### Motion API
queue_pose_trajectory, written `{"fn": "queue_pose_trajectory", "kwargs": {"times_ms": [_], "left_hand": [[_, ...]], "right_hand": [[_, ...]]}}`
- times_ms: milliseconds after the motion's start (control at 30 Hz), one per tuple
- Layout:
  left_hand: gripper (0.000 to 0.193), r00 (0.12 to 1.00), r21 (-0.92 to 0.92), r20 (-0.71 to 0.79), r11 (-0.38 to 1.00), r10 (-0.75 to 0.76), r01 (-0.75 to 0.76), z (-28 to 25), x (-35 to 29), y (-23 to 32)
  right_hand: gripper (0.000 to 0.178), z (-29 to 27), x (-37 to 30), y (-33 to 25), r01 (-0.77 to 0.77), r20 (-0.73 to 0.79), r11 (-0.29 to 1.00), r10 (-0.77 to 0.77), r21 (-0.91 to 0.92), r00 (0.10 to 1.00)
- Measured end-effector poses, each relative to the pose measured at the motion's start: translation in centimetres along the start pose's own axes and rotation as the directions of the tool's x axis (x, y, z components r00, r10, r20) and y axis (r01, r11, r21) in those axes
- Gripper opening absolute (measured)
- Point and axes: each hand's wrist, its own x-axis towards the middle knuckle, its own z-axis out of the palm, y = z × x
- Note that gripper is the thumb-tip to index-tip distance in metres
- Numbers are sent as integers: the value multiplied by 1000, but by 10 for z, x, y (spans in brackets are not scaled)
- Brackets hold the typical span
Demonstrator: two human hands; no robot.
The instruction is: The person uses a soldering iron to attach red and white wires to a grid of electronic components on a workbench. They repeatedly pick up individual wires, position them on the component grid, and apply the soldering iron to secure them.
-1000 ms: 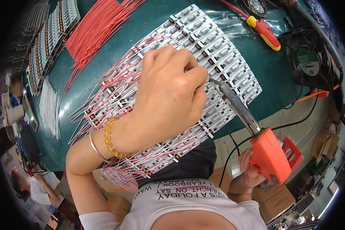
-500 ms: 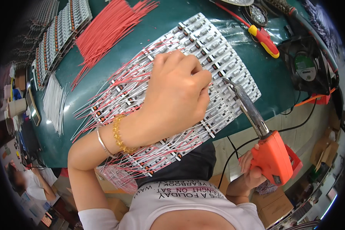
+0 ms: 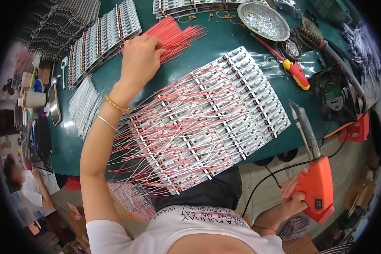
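My left hand is over the near-left end of a pile of red wires, its fingers curled down on them; the fingertips are partly hidden. In my right hand is a red-orange soldering gun, with its metal tip and thin feed tube pointing up and away, apart from the boards. Between the hands lies a panel of small white circuit boards, tilted on the table. Red and white wires run from many of its rows and spread out at its left side, passing close to my left forearm.
White wires lie at the left, beside stacked board panels. A dish of metal bits, a red-yellow screwdriver and a black fan stand far right. A black cable hangs past the table's edge. Another person sits far left.
My left hand has left the board panel and moved up and left to the red wires. The soldering gun has drawn back to the right, off the boards. The view has shifted.
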Motion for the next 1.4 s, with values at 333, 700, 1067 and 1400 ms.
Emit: {"fn": "queue_pose_trajectory", "kwargs": {"times_ms": [333, 700, 1067, 1400], "left_hand": [[11, 997, -67, -79, 998, -26, 21, -21, 7, 16], [8, 962, -650, 264, 750, 74, 121, -49, -49, 149], [13, 973, -615, 191, 788, 127, 18, -30, -59, 161], [13, 972, -622, 195, 783, 129, 21, -31, -57, 161]], "right_hand": [[81, -51, 20, -49, 155, -48, 976, -164, -153, 985], [84, 22, -25, -15, -232, -90, 967, 242, 104, 966], [83, 19, -32, -8, -232, 51, 969, 237, -88, 970], [55, 28, -34, -10, -298, -180, 948, 276, -112, 944]]}}
